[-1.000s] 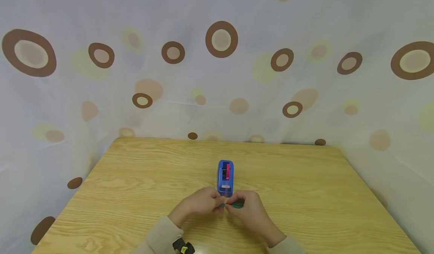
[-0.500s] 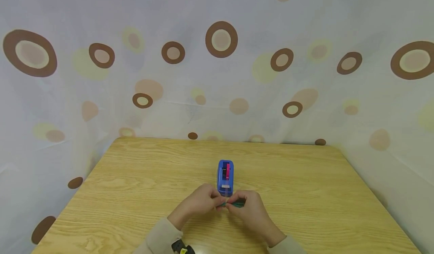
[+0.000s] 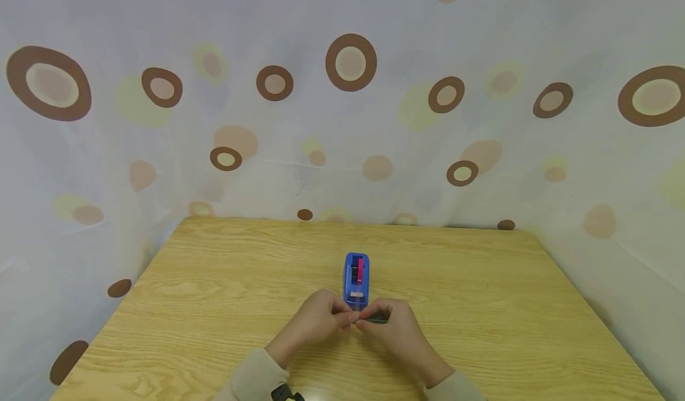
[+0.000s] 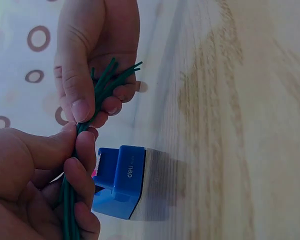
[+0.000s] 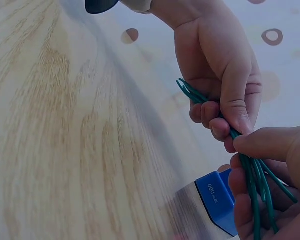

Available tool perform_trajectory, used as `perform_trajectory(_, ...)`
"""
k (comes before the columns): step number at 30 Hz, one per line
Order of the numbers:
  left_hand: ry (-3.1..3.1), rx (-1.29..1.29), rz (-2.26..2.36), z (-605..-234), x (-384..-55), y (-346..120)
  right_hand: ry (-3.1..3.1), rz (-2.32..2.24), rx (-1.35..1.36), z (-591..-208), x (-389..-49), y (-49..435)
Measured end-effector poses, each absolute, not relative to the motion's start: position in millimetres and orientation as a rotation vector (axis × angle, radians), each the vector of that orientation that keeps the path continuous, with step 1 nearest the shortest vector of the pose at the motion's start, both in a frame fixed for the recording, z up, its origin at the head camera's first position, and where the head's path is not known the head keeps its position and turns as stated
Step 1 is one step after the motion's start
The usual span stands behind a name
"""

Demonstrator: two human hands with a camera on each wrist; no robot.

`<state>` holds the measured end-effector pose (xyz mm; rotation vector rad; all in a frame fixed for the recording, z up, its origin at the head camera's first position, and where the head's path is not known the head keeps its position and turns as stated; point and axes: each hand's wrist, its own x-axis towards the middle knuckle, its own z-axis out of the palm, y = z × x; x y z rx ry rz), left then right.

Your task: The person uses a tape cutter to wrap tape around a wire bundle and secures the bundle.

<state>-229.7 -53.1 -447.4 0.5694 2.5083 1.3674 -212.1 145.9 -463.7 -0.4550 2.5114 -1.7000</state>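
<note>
Both hands meet in front of a blue tape dispenser [image 3: 348,280] on the table. My left hand [image 3: 318,318] and right hand [image 3: 398,332] pinch a bundle of thin green strands [image 4: 68,210] between thumbs and fingers, thumb tips side by side. The strands' free ends [image 5: 252,195] fan out over the right palm; on the left side they lie closer together. From the dispenser a clear strip of tape [image 3: 357,306] reaches toward the fingertips, where its end is hidden by the fingers. In the head view the hands cover most of the bundle.
A pink tape roll [image 3: 360,270] sits inside the dispenser. The wooden table [image 3: 241,258] backs onto a patterned curtain [image 3: 396,133] that also hangs along both sides. A black wrist device [image 3: 280,392] shows at the left sleeve.
The hands keep their grip and have shifted very slightly away from me. The green bundle has turned a little between the fingers, so less of it shows. The dispenser stays in place.
</note>
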Motion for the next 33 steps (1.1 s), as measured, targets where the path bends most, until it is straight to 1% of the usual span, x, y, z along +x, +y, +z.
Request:
perform_trajectory(10, 2.631, 0.657, 1.326, -449.1, -226.0, -52.1, 2.491, -1.649, -0.395, -455.7, -212.4, 145.0)
perform_trajectory(15, 2.655, 0.673, 1.319, -448.9, -224.2, -51.5, 2.468, -1.602, -0.423, -457.2, -215.0, 148.7)
perform_trajectory(26, 2.687, 0.693, 1.306, -448.2, -223.5, -52.1, 2.337, -1.694, -0.433, -461.7, -216.7, 150.2)
perform_trajectory(33, 2.707, 0.741, 1.198, -447.1, -225.9, -53.4, 2.350, -1.704, -0.436, -459.2, -214.0, 146.7)
